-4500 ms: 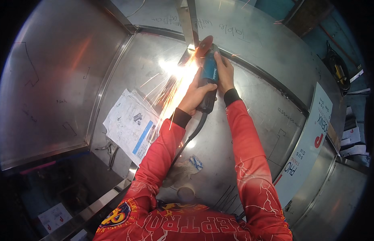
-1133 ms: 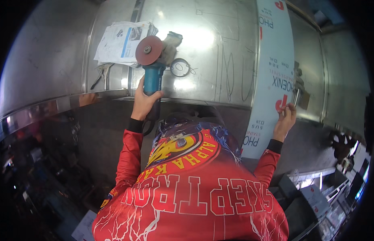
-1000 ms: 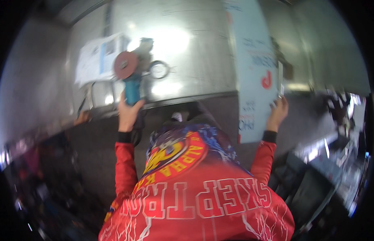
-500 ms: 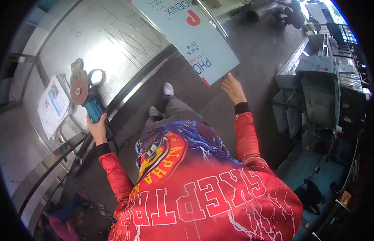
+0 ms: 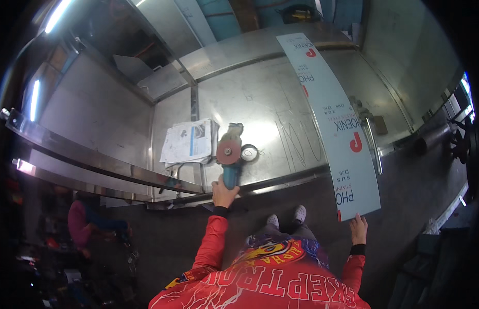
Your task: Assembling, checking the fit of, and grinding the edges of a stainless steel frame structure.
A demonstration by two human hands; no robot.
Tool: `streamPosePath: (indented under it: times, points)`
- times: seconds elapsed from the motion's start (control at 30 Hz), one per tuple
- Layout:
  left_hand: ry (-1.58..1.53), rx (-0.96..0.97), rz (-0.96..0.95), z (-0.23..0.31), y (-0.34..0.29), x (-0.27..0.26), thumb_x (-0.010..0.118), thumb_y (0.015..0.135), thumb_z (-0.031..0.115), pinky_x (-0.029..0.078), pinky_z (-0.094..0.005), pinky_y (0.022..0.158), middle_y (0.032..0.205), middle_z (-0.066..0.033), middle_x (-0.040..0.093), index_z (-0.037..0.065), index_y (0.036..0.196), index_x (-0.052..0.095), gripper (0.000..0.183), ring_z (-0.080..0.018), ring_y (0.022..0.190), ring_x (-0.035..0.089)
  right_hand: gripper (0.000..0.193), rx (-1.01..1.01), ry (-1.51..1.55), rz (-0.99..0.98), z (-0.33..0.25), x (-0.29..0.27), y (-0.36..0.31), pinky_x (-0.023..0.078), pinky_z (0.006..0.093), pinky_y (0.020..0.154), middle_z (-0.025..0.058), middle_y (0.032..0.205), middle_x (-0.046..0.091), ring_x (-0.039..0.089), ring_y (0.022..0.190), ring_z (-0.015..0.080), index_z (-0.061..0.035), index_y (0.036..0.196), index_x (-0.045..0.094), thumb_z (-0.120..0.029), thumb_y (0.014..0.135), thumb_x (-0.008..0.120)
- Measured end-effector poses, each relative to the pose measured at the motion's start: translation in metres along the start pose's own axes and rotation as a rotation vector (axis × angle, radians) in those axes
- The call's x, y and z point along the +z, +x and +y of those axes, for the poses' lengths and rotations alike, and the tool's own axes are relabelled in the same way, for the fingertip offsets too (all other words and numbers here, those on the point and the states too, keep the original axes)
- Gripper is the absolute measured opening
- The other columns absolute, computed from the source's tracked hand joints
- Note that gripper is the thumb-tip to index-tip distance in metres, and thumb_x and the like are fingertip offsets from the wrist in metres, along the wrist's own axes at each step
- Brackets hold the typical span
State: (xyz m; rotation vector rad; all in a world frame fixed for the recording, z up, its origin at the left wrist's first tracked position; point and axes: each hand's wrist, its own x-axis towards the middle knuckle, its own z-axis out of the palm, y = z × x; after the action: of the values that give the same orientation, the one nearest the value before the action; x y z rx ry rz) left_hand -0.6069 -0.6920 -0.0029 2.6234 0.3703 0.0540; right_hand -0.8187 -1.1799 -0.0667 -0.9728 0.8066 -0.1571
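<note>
My left hand [image 5: 225, 194] is closed round the teal body of an angle grinder [image 5: 231, 175], whose reddish-brown disc [image 5: 227, 150] faces up over the near edge of the metal table. My right hand [image 5: 358, 230] is at the near end of a long metal sheet [image 5: 335, 121] covered in pale blue printed film. Its fingers stretch forward, with the tips touching the sheet's edge. The sheet lies across the table and its near end juts out past the front edge.
Beside the grinder lie a dark ring [image 5: 249, 152], a pale glove [image 5: 234, 130] and a stack of papers [image 5: 188, 142]. A metal bar [image 5: 374, 144] runs along the sheet's right side. Curved-looking metal rails [image 5: 103, 165] cross at left. A person [image 5: 80, 221] is low at the left.
My view has swung up and to the left, showing more of the table. My right fingertips now touch the sheet's near edge. The grinder stays in my left hand.
</note>
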Motion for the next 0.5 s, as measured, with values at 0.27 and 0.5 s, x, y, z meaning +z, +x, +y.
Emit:
streamPosePath:
  times: [0.27,0.5]
  points:
    - [0.1,-0.018,0.022,0.008,0.0,0.002,0.072,0.062,0.033,0.045,-0.0496,0.082,0.11,-0.0203,0.049,0.008,0.127,0.042,0.076,-0.0397,0.103,0.051,0.026,0.153,0.117,-0.12,0.063,0.071,-0.022,0.051,0.0379,0.076,0.0107,0.098,0.053,0.059,0.091,0.0256,0.0007,0.107,0.042,-0.017,0.092,0.054]
    - [0.052,-0.047,0.086,0.0,0.009,0.012,0.07,0.066,0.03,0.045,-0.051,0.081,0.106,-0.0202,0.051,0.006,0.122,0.043,0.067,-0.0399,0.1,0.053,0.044,0.292,0.057,-0.309,0.07,0.146,-0.039,0.047,0.0413,0.093,0.0248,0.116,0.051,0.055,0.109,0.0366,0.0121,0.116,0.038,-0.019,0.091,0.057]
